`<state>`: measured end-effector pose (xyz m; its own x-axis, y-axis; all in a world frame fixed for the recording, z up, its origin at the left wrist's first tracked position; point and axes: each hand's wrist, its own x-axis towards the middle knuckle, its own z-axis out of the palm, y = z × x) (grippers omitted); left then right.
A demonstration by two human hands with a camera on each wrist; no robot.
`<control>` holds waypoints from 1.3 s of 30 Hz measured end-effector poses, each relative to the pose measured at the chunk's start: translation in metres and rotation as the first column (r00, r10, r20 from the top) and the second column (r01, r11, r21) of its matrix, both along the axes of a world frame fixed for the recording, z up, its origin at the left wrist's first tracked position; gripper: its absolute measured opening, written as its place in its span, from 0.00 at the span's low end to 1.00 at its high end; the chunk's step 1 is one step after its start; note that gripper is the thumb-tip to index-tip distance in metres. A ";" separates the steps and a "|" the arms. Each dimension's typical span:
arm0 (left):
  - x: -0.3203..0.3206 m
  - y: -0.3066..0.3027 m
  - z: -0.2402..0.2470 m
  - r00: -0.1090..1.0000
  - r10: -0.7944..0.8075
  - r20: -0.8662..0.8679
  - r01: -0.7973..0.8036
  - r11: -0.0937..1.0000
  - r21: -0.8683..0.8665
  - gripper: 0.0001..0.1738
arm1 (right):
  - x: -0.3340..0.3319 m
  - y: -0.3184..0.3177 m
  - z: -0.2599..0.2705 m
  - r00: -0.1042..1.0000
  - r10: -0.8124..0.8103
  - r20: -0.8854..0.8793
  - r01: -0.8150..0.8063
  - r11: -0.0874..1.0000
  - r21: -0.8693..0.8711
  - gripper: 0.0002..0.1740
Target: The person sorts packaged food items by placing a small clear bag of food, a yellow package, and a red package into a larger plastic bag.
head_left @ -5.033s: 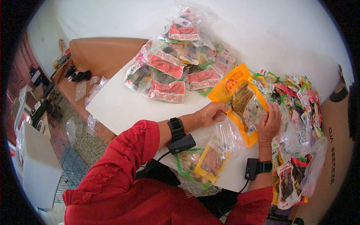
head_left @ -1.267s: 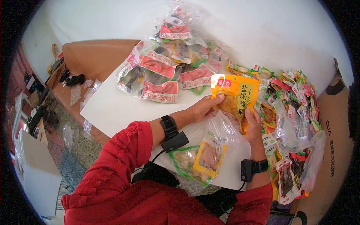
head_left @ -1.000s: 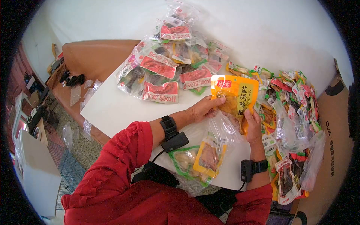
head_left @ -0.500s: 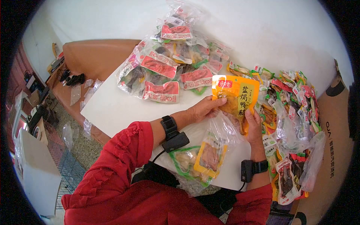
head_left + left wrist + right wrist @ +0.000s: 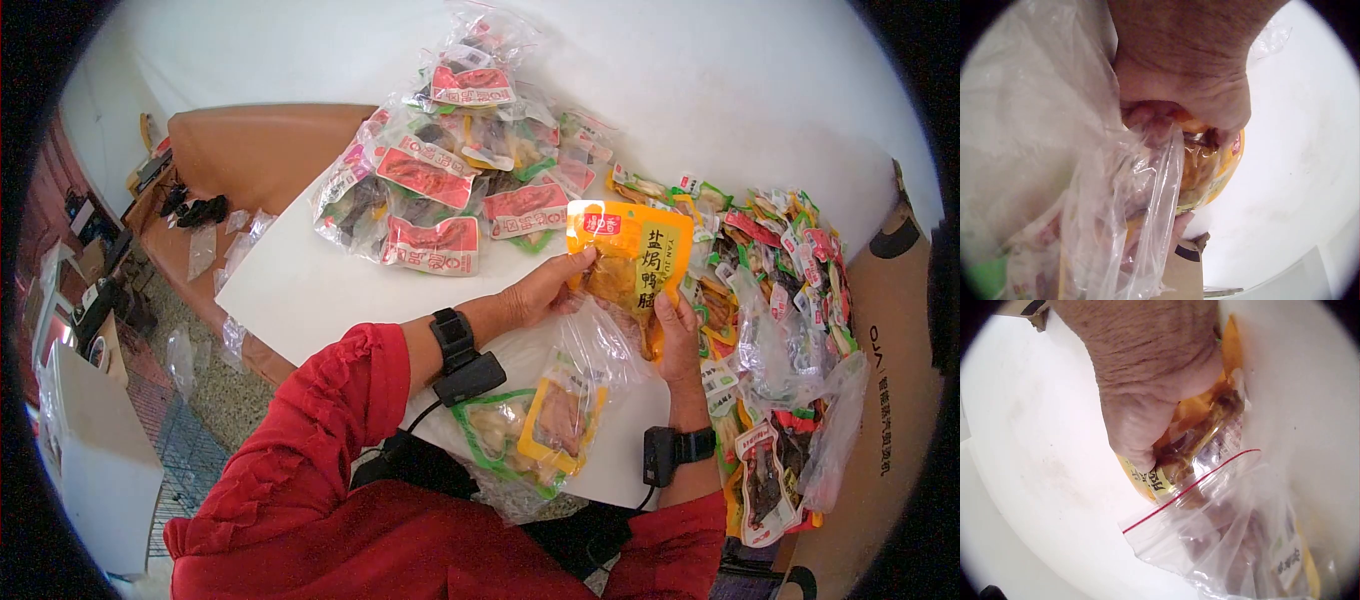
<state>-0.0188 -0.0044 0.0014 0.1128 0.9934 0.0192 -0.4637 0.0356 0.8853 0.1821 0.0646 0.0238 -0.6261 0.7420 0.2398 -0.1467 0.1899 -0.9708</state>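
Observation:
An orange snack pouch (image 5: 632, 258) with a red logo and dark lettering stands upright above the white table (image 5: 330, 290). My left hand (image 5: 572, 272) pinches its left edge, and my right hand (image 5: 676, 312) grips its lower right edge. The pouch's lower end sits in the mouth of a clear zip bag (image 5: 598, 345), which holds a green pack and a yellow pack (image 5: 545, 420). The left wrist view shows the pouch (image 5: 1213, 172) under my thumb behind clear film (image 5: 1129, 206). In the right wrist view my thumb (image 5: 1138, 434) presses the pouch (image 5: 1200, 434) above the bag's red zip line (image 5: 1191, 487).
A heap of filled clear bags with red-labelled packs (image 5: 450, 170) lies at the table's far side. Loose small snack packs (image 5: 780, 300) pile up on the right, beside a cardboard box (image 5: 890, 380). A brown bench (image 5: 250, 150) stands to the left, with empty bags on the floor.
Five seconds ago the pouch lay tilted with its clear back showing; now it is upright, front side towards me, and lower in the bag's mouth. In the last second, hardly anything moved.

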 end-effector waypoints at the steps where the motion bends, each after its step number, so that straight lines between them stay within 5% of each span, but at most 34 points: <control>1: -0.001 0.000 0.000 0.999 -0.031 0.010 0.031 0.999 0.014 0.27 | 0.000 0.000 -0.001 1.000 0.000 -0.007 0.000 1.000 0.001 0.19; 39: -0.003 0.010 -0.011 0.983 -0.024 0.180 0.026 1.000 -0.012 0.27 | 0.001 0.004 -0.006 0.997 -0.073 0.024 0.073 0.997 0.018 0.18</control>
<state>-0.0218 0.0053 -0.0096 0.1338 0.9906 0.0272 -0.6138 0.0613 0.7871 0.1832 0.0684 0.0178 -0.5762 0.7819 0.2378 -0.1077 0.2158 -0.9705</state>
